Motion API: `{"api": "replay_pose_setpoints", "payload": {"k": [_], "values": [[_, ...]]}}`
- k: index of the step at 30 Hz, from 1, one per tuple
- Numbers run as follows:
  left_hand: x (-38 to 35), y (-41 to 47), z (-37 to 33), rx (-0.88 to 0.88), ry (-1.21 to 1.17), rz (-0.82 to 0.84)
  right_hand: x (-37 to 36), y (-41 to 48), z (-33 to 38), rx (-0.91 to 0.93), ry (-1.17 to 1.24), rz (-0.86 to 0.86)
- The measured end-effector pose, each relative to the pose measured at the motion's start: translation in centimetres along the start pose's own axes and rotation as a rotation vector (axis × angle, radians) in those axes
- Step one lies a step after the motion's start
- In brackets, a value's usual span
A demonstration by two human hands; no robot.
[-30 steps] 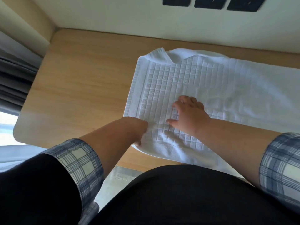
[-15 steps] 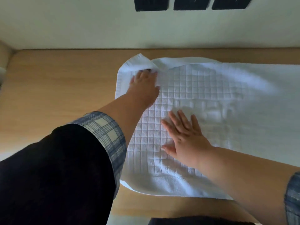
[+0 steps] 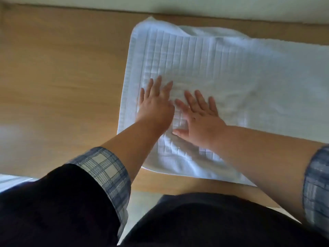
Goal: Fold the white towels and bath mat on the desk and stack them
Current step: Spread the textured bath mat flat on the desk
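Left hand (image 3: 154, 106), right hand (image 3: 199, 120) flat, fingers spread, grasping nothing, pressing white grid-textured bath mat (image 3: 231, 73); best stroke outward evenly, flatten creases.

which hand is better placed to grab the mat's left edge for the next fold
Likely left: the left hand lies flat on the bath mat just inside that edge, while the right hand lies flat further in.

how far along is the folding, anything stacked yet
Early on. Done: the bath mat lies on the desk, a second layer showing at its far edge, perhaps one fold. In hand: left hand and right hand press flat on it. Left: more folds, the towels (none in view), stacking.
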State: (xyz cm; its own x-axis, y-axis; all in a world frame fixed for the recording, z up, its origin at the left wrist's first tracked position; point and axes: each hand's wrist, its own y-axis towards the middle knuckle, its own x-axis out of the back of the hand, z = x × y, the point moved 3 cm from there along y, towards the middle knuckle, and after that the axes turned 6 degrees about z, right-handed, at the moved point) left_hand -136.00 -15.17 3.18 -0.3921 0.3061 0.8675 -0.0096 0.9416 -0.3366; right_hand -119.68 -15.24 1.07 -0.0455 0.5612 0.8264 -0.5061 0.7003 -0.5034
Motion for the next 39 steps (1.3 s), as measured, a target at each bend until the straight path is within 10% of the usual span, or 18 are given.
{"api": "replay_pose_setpoints", "payload": {"k": [6,17,28,39], "values": [[-4.8,-10.9,1.8,-0.19,0.218,0.207,1.3,-0.2,-0.7,0.041,0.055,0.041],[-3.0,-5.2,-8.3,-0.378,0.219,0.235,5.8,-6.3,-11.4,-0.283,0.248,-0.173],[0.8,16.4,-15.5,-0.105,0.046,-0.112,11.8,0.2,-24.6,-0.288,0.224,-0.337],[1.8,18.7,-14.8,0.026,0.249,0.046,8.3,-0.1,-27.0,-0.387,0.135,-0.22]]}}
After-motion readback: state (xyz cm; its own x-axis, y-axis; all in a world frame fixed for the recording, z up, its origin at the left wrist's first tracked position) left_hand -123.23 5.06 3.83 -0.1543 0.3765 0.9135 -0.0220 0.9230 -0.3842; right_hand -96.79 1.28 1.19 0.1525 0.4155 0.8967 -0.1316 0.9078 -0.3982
